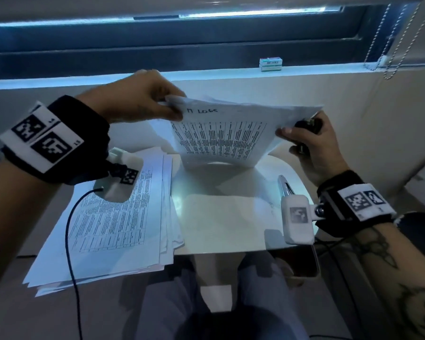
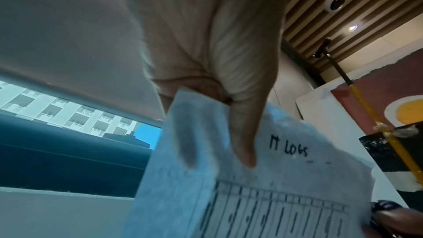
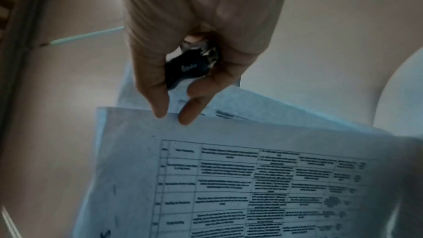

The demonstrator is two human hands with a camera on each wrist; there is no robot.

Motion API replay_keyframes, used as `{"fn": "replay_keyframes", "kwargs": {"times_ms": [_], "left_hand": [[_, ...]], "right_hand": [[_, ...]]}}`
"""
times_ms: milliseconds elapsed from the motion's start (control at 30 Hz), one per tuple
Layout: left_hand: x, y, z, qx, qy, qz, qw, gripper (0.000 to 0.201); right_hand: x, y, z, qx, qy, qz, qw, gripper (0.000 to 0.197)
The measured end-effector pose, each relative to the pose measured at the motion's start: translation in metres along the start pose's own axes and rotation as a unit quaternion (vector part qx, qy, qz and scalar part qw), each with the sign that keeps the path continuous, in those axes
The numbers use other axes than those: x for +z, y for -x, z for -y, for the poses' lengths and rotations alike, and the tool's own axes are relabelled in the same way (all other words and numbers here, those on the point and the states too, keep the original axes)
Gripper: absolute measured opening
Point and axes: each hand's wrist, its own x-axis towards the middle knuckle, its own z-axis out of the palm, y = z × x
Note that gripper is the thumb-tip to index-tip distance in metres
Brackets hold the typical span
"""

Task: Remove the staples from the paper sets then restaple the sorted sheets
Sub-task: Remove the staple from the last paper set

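Note:
A set of printed sheets [image 1: 221, 133] marked "IT LOGS" in handwriting is held up above the white table [image 1: 231, 222]. My left hand [image 1: 142, 99] pinches its top left corner, thumb on the front [image 2: 242, 133]. My right hand [image 1: 309, 141] curls round a black staple remover [image 3: 185, 68] in the palm, and its thumb and fingertip [image 3: 190, 113] touch the set's right edge [image 3: 228, 169]. A silver stapler [image 1: 286, 190] lies on the table under my right wrist.
A loose stack of printed sheets [image 1: 113, 217] lies at the table's left. A small box [image 1: 271, 64] sits on the window ledge. A bead chain [image 1: 378, 40] hangs at the right. My legs are below the table's front edge.

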Motion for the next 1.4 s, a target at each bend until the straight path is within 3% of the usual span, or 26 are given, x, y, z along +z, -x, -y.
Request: {"fn": "replay_keyframes", "kwargs": {"times_ms": [133, 200, 333, 467, 533, 600, 667, 733, 800, 867, 967, 1033, 1133, 1233, 1300, 1400], "left_hand": [[0.012, 0.011, 0.006, -0.072, 0.076, 0.156, 0.982, 0.012], [0.018, 0.017, 0.016, -0.079, 0.068, 0.198, 0.975, 0.032], [0.031, 0.023, 0.037, -0.128, 0.133, 0.154, 0.971, 0.082], [0.053, 0.029, 0.050, -0.201, 0.205, 0.138, 0.948, 0.088], [0.068, 0.032, 0.053, -0.240, 0.225, 0.118, 0.937, 0.057], [0.077, 0.032, 0.055, -0.259, 0.171, 0.068, 0.948, 0.025], [0.083, 0.028, 0.050, -0.217, 0.069, 0.002, 0.974, 0.036], [0.092, 0.021, 0.034, -0.132, -0.006, -0.052, 0.990, 0.049], [0.106, 0.011, 0.017, -0.075, -0.024, -0.046, 0.996, 0.053], [0.123, 0.001, 0.004, -0.084, 0.025, 0.005, 0.996, 0.047], [0.137, -0.008, 0.003, -0.126, 0.109, 0.072, 0.983, 0.024], [0.140, -0.008, 0.006, -0.142, 0.182, 0.088, 0.969, 0.011], [0.143, 0.000, 0.009, -0.172, 0.274, 0.075, 0.943, 0.013], [0.148, 0.007, 0.006, -0.186, 0.249, 0.041, 0.950, 0.020], [0.150, 0.008, 0.005, -0.178, 0.191, 0.013, 0.965, 0.021], [0.145, 0.008, 0.001, -0.152, 0.142, -0.009, 0.978, 0.020]], "right_hand": [[-0.005, 0.009, -0.013, 0.042, 0.006, -0.058, 0.997, 0.032], [-0.008, 0.013, -0.019, 0.070, -0.010, -0.082, 0.994, 0.029], [-0.010, 0.016, -0.034, 0.117, -0.011, -0.112, 0.987, 0.028], [-0.007, 0.022, -0.051, 0.146, -0.014, -0.143, 0.979, 0.030], [-0.006, 0.026, -0.059, 0.160, -0.016, -0.142, 0.977, 0.030], [-0.003, 0.031, -0.068, 0.168, -0.011, -0.134, 0.977, 0.031], [0.000, 0.036, -0.075, 0.163, 0.002, -0.123, 0.979, 0.032], [0.004, 0.039, -0.080, 0.151, 0.017, -0.111, 0.982, 0.032], [0.008, 0.043, -0.084, 0.134, 0.025, -0.098, 0.986, 0.033], [0.010, 0.045, -0.085, 0.115, 0.032, -0.079, 0.990, 0.034], [0.010, 0.045, -0.085, 0.098, 0.030, -0.061, 0.993, 0.036], [0.009, 0.044, -0.085, 0.094, 0.035, -0.053, 0.994, 0.038], [0.012, 0.044, -0.086, 0.096, 0.048, -0.039, 0.993, 0.036], [0.015, 0.048, -0.084, 0.081, 0.081, -0.074, 0.991, 0.025], [0.017, 0.056, -0.077, 0.013, 0.169, -0.108, 0.980, 0.024], [0.025, 0.071, -0.064, -0.070, 0.259, -0.086, 0.960, 0.023]]}}
